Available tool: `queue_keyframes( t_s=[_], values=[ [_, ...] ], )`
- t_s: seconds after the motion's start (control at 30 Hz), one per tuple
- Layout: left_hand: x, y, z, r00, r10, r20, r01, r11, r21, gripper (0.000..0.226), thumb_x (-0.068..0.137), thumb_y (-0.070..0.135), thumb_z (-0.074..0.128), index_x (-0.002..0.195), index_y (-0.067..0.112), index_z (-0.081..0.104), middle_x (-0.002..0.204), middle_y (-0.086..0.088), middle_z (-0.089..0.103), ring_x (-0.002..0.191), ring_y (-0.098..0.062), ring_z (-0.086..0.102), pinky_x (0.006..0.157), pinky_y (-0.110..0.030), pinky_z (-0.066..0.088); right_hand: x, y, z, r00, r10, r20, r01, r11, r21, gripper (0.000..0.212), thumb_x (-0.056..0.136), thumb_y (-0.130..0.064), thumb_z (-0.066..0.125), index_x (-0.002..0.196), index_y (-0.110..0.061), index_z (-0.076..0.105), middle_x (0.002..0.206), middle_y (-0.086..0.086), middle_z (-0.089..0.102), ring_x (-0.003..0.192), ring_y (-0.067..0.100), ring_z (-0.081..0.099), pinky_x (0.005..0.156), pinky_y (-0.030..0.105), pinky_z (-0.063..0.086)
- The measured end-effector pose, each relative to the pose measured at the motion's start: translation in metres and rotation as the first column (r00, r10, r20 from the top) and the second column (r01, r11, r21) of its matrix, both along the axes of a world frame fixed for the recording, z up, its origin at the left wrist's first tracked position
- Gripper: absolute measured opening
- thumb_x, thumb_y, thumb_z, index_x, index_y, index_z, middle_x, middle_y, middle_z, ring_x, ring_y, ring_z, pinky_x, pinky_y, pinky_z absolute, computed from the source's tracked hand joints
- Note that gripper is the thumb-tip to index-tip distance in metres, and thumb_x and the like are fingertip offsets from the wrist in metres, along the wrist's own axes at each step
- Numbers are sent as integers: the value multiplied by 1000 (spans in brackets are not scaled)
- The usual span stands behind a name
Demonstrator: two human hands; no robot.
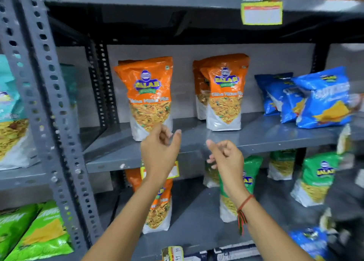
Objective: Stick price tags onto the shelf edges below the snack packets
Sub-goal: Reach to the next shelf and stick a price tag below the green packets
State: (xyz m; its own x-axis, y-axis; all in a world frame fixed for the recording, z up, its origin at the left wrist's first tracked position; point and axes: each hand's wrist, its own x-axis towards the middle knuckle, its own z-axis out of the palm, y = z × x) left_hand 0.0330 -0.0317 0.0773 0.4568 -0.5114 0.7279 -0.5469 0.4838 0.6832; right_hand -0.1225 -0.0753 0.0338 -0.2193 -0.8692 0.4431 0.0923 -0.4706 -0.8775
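Both your hands hover in front of the middle shelf edge. Your left hand has its fingers loosely curled, thumb out, and holds nothing that shows. Your right hand is also half-curled; whether it pinches anything you cannot tell through the blur.

One price tag is already on that edge, below the left orange packet and partly hidden by your left wrist. Another hangs from the top shelf edge near its right end.

Expect tags to be light, thin and floppy paper. Pinch one by a corner, keep off the sticky back, then press it flat along the edge.
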Motion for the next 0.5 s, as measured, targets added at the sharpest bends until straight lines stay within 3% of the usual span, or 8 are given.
queue_keyframes(
  t_s=[0.1,0.23,0.3,0.5],
  values=[
    [-54,-31,30,975,-214,62,212,977,24,13,75,36,71,77,29,61,60,8,58,55,-10,53,64,-37,51,-42,-8,12,995,-41,96,40,999,13,21,83,-35,71,77,-19,58,59,0,63,51,14,62,43,21,44],
    [-137,-68,55,905,-320,280,294,947,131,24,74,37,72,95,26,74,79,9,71,67,-11,66,75,-33,57,-121,-23,11,975,-187,122,188,982,4,19,86,-30,67,76,-18,57,61,1,64,53,12,62,43,19,42],
    [-180,-86,59,852,-356,385,311,934,177,27,76,37,73,100,25,74,89,7,75,76,-12,70,80,-35,56,-166,-35,6,941,-259,216,256,966,44,19,88,-28,66,76,-17,55,63,1,63,53,9,60,43,18,40],
    [-311,-140,50,682,-432,590,258,897,358,31,78,42,71,105,28,74,105,3,76,98,-21,70,88,-40,56,-305,-100,-20,667,-471,578,334,882,332,17,85,-27,66,89,-18,52,71,1,54,49,9,50,37,18,34]
  ],
)
